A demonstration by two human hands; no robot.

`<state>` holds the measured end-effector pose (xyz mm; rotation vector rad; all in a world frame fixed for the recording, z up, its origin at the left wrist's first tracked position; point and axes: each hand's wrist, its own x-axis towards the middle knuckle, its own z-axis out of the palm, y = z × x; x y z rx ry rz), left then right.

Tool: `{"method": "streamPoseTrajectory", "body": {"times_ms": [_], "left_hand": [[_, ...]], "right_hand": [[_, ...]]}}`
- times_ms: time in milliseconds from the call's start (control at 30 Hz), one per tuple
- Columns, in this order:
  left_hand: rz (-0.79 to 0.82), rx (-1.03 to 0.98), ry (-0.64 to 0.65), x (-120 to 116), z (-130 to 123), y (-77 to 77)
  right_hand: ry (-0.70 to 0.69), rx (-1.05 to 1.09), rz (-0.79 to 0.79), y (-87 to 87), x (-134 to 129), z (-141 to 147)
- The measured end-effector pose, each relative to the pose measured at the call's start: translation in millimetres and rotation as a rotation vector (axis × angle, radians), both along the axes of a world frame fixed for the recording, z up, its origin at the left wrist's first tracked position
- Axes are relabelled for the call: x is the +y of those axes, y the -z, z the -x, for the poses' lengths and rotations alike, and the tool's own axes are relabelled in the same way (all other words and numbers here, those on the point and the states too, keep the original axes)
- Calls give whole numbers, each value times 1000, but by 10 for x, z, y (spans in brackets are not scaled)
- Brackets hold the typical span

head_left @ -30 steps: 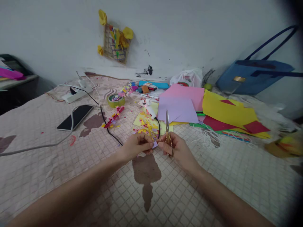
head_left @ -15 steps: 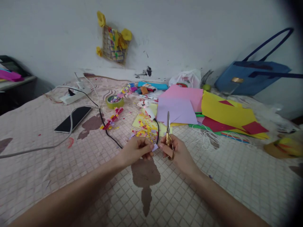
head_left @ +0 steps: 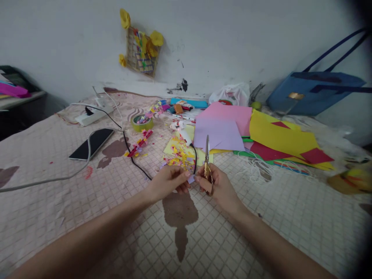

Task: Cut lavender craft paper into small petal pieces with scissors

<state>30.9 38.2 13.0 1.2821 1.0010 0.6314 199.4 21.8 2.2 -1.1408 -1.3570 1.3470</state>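
Between thumb and fingers my left hand [head_left: 170, 179] pinches a small piece of lilac paper [head_left: 191, 178]. Close by on the right, my right hand [head_left: 216, 180] is closed round gold-handled scissors [head_left: 207, 155], whose blades point up and away from me. The right thumb and fingertip are at the paper's right edge; whether they grip it I cannot tell. Just beyond my hands lie paper scraps [head_left: 178, 153] in yellow, pink and lilac, on a pale yellow sheet [head_left: 171, 145]. A white glue gun [head_left: 185, 135] with a black cord lies behind the scraps.
Left are a phone [head_left: 92, 144], a power strip [head_left: 93, 116], a tape roll [head_left: 142, 123] and a decorated red strip [head_left: 140, 143]. Coloured sheets [head_left: 219, 133], white string [head_left: 255, 168] and a blue bag [head_left: 316, 93] are on the right. Cords cross the cloth.
My hands have come slightly closer together, and the right fingertips now reach the lilac paper. The scissors stay in my right hand. The view has shifted a little.
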Motion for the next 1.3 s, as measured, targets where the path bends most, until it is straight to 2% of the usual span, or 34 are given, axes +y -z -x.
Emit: {"method": "streamPoseTrajectory", "body": {"times_ms": [100, 400, 633, 833, 1000, 1300], "left_hand": [[-25, 2, 79, -7, 7, 9], [11, 9, 138, -19, 14, 16], [33, -2, 84, 12, 38, -11], [16, -35, 33, 37, 45, -22], [0, -16, 86, 1, 18, -20], [32, -79, 44, -2, 29, 10]], "right_hand": [[3, 8, -14, 1, -14, 13], [-57, -11, 9, -12, -1, 11], [40, -44, 21, -65, 19, -24], [3, -30, 28, -59, 40, -56], [-41, -46, 26, -64, 15, -26], [-27, -13, 36, -71, -10, -2]]}}
